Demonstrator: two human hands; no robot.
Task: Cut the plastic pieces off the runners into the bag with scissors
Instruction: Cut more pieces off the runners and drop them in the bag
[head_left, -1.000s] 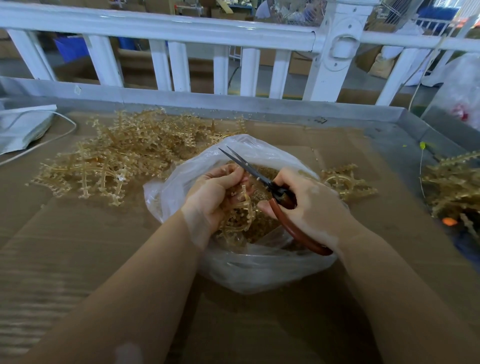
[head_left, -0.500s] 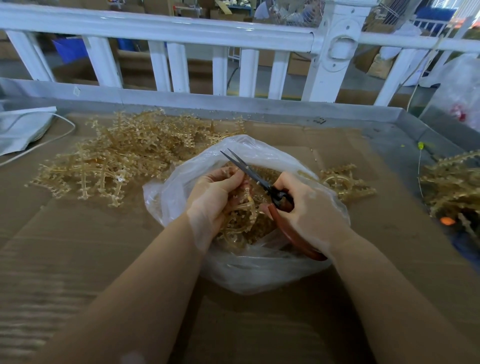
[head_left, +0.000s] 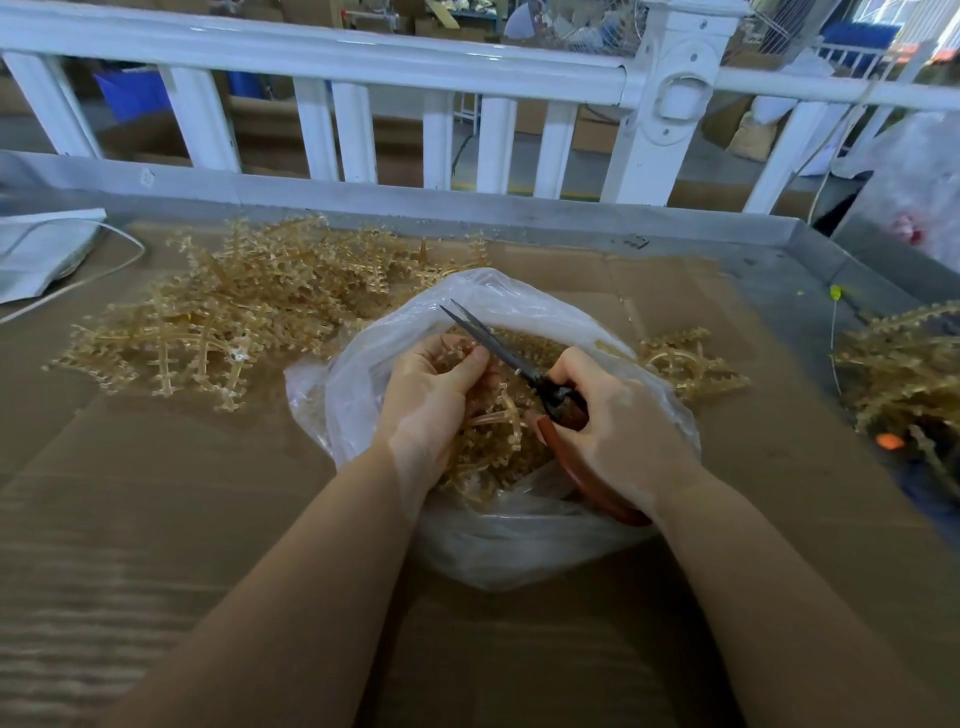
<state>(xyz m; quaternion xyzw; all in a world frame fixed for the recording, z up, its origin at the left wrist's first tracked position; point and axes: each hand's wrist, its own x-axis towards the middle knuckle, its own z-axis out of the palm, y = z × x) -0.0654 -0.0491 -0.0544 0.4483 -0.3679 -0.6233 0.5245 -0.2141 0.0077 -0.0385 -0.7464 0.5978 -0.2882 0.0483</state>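
- Head view: our left hand (head_left: 431, 410) curls its fingers round a pale amber runner (head_left: 493, 431), holding it over the open mouth of the bag (head_left: 363, 384).
- Our right hand (head_left: 618, 431) grips the red handles of the scissors (head_left: 524, 371); the blades look nearly closed and point up and away to the left, crossing just past the left fingertips (head_left: 475, 358).
- The runner's long axis seems to run from the left palm toward the blades, so we judge the right hand does the cutting while the left feeds.
- Cut pieces lie in the bag, below both sets of fingers.
- A pile of uncut runners (head_left: 234, 317) sits left of the left hand on the cardboard (head_left: 156, 519); more (head_left: 904, 374) lie well right of the right hand.
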